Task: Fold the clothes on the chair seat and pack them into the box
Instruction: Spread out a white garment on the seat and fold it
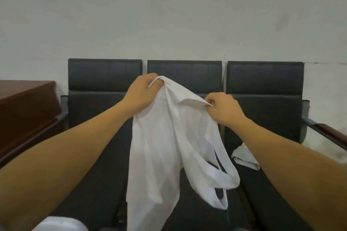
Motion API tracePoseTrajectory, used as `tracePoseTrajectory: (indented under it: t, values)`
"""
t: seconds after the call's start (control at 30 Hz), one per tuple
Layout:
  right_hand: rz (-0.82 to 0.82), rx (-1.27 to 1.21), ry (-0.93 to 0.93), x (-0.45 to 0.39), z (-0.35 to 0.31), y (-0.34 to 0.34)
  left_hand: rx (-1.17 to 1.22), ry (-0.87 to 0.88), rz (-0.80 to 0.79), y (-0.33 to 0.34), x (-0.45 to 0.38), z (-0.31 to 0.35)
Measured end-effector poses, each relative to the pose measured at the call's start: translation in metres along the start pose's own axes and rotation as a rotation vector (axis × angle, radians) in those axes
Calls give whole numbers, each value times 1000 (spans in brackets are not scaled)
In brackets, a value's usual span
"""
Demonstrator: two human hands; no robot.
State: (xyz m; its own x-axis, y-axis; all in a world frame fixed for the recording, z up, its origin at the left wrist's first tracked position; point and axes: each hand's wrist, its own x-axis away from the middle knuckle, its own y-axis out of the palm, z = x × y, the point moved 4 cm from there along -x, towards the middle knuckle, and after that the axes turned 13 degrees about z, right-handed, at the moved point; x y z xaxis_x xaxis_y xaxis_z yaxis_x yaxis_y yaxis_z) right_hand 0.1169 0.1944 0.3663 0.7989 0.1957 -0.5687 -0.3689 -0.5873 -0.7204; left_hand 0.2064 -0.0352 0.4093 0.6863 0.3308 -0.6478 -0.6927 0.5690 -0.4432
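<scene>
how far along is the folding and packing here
Early, it seems. Nothing looks packed: no box is in view. In hand: the left hand and right hand pinch the top edge of a white garment, holding it up unfolded over the black chair seats. Left: fold it, and a crumpled grey cloth lies unfolded on the right seat.

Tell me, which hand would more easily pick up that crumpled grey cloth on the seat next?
Probably the right hand. The grey cloth lies on the right-hand chair seat, just below that forearm. The left hand would have to cross over the white garment both hands hold up.
</scene>
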Motion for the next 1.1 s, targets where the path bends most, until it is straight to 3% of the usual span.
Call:
tracePoseTrajectory:
  t: [0.17, 0.23, 0.33, 0.43, 0.5, 0.57, 0.77, 0.93, 1.1]
  values:
    - [-32, 150, 154, 15, 51, -6, 102, -24, 165, -21, -13, -1]
    - [-51, 90, 256, 17, 65, -10, 1, -41, 186, -28, -21, -16]
    - [-23, -244, 435, 13, 52, -14, -336, 10, 33, -13, -10, -18]
    - [-26, -554, 465, 4, 3, -12, -143, 71, -204, 35, 30, 11]
    - [-58, -640, 405, 1, -35, -12, -44, -51, -411, 68, 56, 30]
    - [-94, -688, 360, 1, -60, -13, -31, -146, -487, 90, 72, 37]
    - [-58, -658, 206, 3, -48, -26, 254, -386, -289, 77, 59, 41]
    - [-147, -583, 351, 46, 17, -8, 313, -475, -281, 69, 45, 40]
    - [-467, -406, 414, 110, 57, 33, 288, -441, -232, 75, 37, 49]
